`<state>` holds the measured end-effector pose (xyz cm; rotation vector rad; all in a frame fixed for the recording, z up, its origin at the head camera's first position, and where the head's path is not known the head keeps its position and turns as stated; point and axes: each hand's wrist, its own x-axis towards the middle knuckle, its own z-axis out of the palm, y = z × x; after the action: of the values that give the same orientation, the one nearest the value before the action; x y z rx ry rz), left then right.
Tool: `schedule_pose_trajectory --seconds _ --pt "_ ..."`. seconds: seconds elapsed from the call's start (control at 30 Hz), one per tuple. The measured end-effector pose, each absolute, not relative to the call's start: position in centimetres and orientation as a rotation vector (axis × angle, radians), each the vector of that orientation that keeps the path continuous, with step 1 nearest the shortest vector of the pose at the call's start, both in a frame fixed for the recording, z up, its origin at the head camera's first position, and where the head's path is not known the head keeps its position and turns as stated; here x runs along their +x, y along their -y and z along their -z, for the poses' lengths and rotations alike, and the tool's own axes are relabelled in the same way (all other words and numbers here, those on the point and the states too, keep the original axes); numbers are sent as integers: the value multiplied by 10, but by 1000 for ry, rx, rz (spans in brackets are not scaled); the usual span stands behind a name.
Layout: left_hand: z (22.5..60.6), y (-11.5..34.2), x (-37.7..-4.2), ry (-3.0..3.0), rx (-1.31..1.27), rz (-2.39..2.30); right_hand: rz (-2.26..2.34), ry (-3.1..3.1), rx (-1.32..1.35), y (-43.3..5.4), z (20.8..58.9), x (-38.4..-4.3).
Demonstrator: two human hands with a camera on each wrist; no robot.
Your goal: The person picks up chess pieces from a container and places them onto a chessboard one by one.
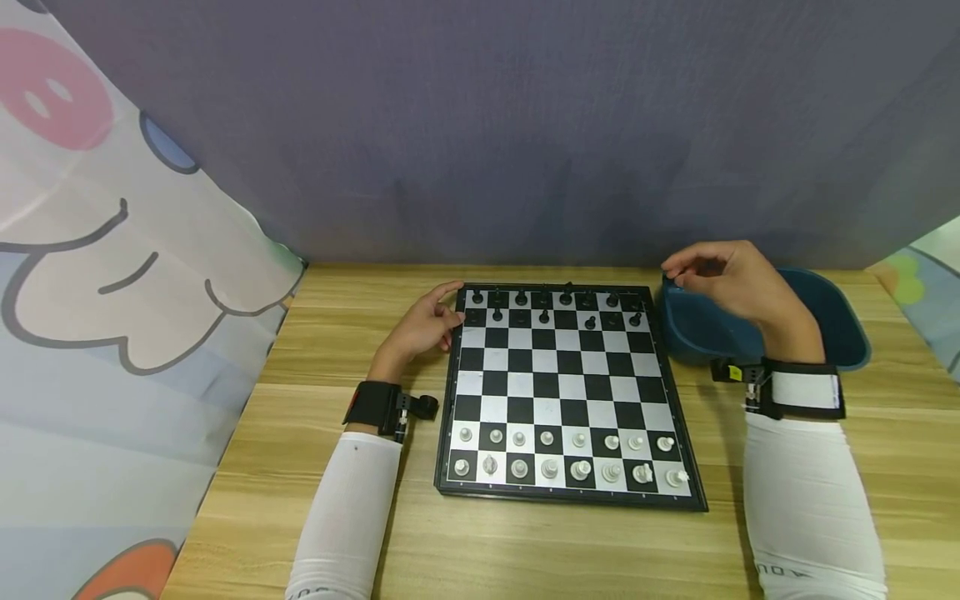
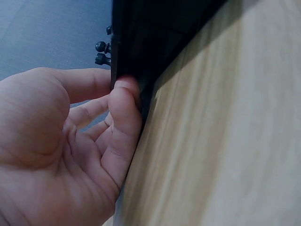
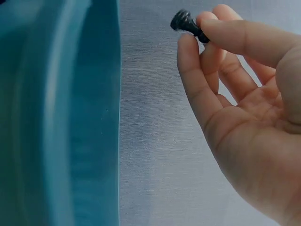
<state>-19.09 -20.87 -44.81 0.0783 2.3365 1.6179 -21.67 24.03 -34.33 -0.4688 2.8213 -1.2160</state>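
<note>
A black-framed chessboard (image 1: 533,362) with black and white squares lies on the table. My left hand (image 1: 423,323) holds its far left edge, with the thumb over the rim; in the left wrist view the fingers (image 2: 123,106) curl against the board's dark side (image 2: 141,42). Between the thumb and fingertips of my right hand (image 1: 738,279) is a small black chess piece (image 3: 188,24), pinched by one end. This hand is raised over the left far part of a blue bin (image 1: 855,329). Wrist and forearm cover part of that bin.
White chess pieces (image 1: 549,468) stand in two rows along the near side of the board. Several black pieces (image 1: 543,317) stand on the two far rows. A grey partition (image 1: 480,133) rises behind the wooden table (image 1: 360,358), and a cartoon-printed sheet (image 1: 90,450) hangs at left.
</note>
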Motion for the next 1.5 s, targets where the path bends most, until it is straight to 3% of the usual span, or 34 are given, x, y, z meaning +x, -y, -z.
schedule_pose_trajectory --seconds 0.3,1.03,1.5 --pt "448 209 -190 -2338 86 -1626 1118 -2818 -427 -237 341 -215" --pt "448 204 -187 -2309 91 -1630 738 -2784 -900 -149 357 -198" --pt "449 204 -188 -2339 104 -1625 589 -2720 -1110 -111 365 -211"
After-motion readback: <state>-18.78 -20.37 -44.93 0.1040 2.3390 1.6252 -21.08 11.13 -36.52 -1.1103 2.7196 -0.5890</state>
